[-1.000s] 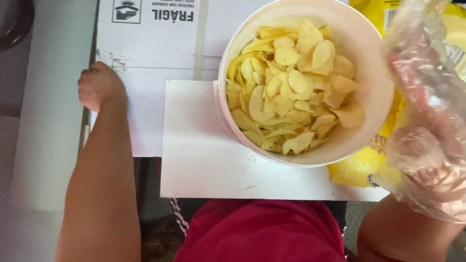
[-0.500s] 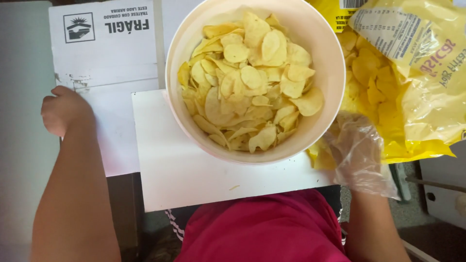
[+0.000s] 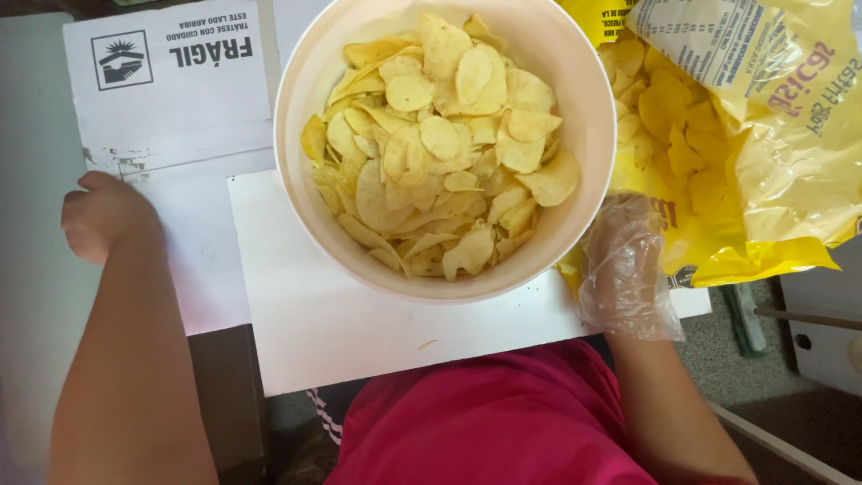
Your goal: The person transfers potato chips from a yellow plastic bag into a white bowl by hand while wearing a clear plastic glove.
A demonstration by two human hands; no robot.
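A white bucket (image 3: 310, 193) full of yellow potato chips (image 3: 440, 144) stands on a white board (image 3: 314, 332) in front of me. My left hand (image 3: 103, 216) is a closed bare fist resting on a white cardboard sheet (image 3: 180, 117) left of the bucket, holding nothing. My right hand (image 3: 624, 269), in a clear plastic glove, reaches to the lower corner of a large yellow chip bag (image 3: 763, 153) lying open to the right of the bucket. Its fingertips are hidden at the bag, so I cannot tell whether they grip it.
The cardboard sheet bears a black symbol at its top left. A white surface (image 3: 31, 269) runs along the far left. My pink shirt (image 3: 494, 431) fills the bottom. Floor, a green object (image 3: 745, 319) and a white panel (image 3: 822, 332) lie at the right.
My gloved right hand came down from beside the bucket to the bag's lower corner. The view shifted, bringing the bucket nearer and the chip bag into sight. The left fist stayed put.
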